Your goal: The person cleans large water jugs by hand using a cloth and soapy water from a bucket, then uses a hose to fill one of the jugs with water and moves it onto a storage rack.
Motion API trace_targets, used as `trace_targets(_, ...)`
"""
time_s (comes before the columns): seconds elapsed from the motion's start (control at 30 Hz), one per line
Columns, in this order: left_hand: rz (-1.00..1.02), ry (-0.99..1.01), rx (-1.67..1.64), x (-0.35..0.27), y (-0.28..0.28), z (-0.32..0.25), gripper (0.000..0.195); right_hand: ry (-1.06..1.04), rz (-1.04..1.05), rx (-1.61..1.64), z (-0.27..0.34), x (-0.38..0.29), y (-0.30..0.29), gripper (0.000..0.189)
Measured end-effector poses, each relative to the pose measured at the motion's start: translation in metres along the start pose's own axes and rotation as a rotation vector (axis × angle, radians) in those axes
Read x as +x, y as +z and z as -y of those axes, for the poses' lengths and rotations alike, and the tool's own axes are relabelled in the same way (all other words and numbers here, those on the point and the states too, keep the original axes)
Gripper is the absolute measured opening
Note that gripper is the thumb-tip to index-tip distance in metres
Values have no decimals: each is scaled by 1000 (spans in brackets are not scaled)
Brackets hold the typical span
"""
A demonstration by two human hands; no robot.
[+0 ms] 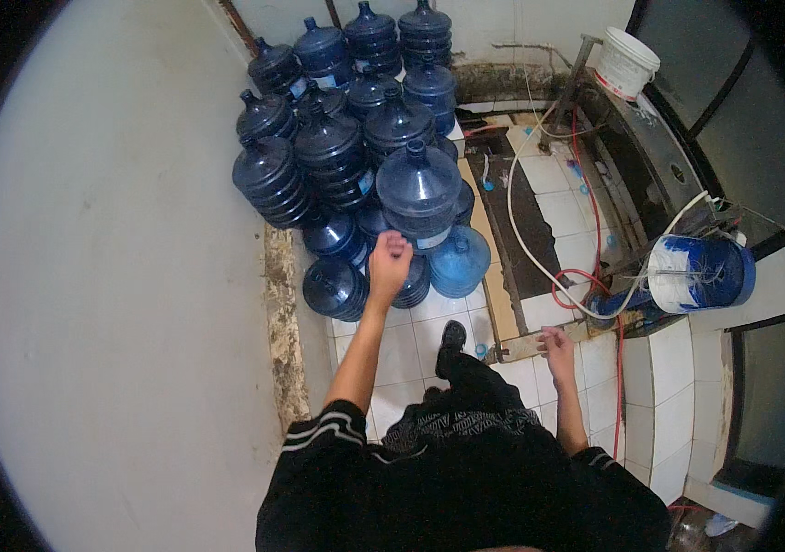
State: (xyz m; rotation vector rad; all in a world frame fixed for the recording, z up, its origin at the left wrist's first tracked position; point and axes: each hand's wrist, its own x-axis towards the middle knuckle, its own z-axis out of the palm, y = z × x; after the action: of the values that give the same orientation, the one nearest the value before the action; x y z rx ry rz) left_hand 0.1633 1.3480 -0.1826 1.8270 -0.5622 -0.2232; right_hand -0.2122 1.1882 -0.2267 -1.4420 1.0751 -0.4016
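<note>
Stacked blue plastic water-cooler bottles fill the corner before me. My left hand (391,262) is over the front of the stack, fingers curled, close to the lower edge of a large upright bottle (419,186); whether it touches that bottle I cannot tell. A lighter blue bottle (460,263) stands on the floor to its right, and a dark blue bottle (334,288) is at the left front. Out to the right, my right hand (557,348) hangs with its fingers loosely bent and apart, holding nothing, above the end of a tiled ledge.
A painted wall (144,241) rises at the left. Right of the stack lies a tiled frame with a dark strip (520,221), crossed by a white hose (518,228) and a red hose (596,207). A white bucket (627,63) and a blue-and-white bucket (703,272) stand farther right.
</note>
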Motion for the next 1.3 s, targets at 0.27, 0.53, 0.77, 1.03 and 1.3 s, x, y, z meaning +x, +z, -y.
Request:
trace_targets(0.27,191,-143,570,211,43,39,83,19,-45,-24,59,85,56,22)
trace_targets(0.53,119,-71,350,290,105,67,70,131,-289,7,70,59,69,24)
trace_targets(0.77,139,270,160,283,85,26,44,321,-670,140,19,-26,84,25)
trace_targets(1.03,391,382,-377,317,76,-114,22,186,-729,171,64,27,96,23)
trace_targets(1.3,751,570,-561,283,140,-219,13,-390,-614,-205,253,107,83,38)
